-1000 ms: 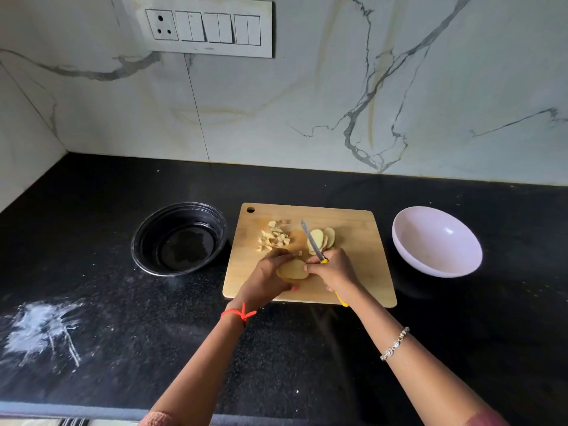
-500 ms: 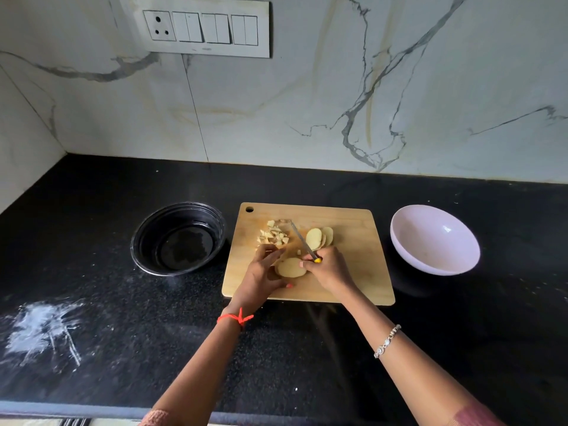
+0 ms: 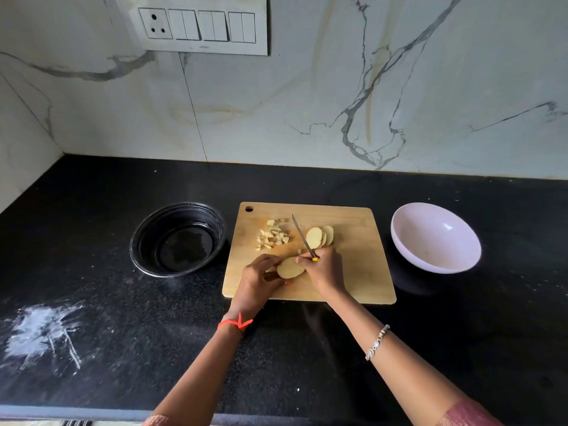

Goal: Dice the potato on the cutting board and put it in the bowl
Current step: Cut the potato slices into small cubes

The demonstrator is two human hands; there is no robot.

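Observation:
A wooden cutting board point(image 3: 362, 272) lies on the black counter. A pile of diced potato point(image 3: 272, 237) sits at its upper left, and several round potato slices point(image 3: 319, 236) overlap near the middle. My left hand point(image 3: 256, 278) holds a flat potato slice point(image 3: 289, 267) down near the board's front. My right hand point(image 3: 322, 269) grips a yellow-handled knife point(image 3: 302, 236) whose blade points away and to the left, above the slices. A pale pink bowl point(image 3: 436, 238), with nothing in it, stands to the right of the board.
A dark glass bowl point(image 3: 178, 239) stands left of the board. A white powder smear point(image 3: 43, 333) marks the counter at the front left. A marble wall with a switch panel point(image 3: 199, 26) rises behind.
My right hand has shifted slightly left toward the held slice, and the knife blade has swung to point further left. My left hand has stayed on the slice.

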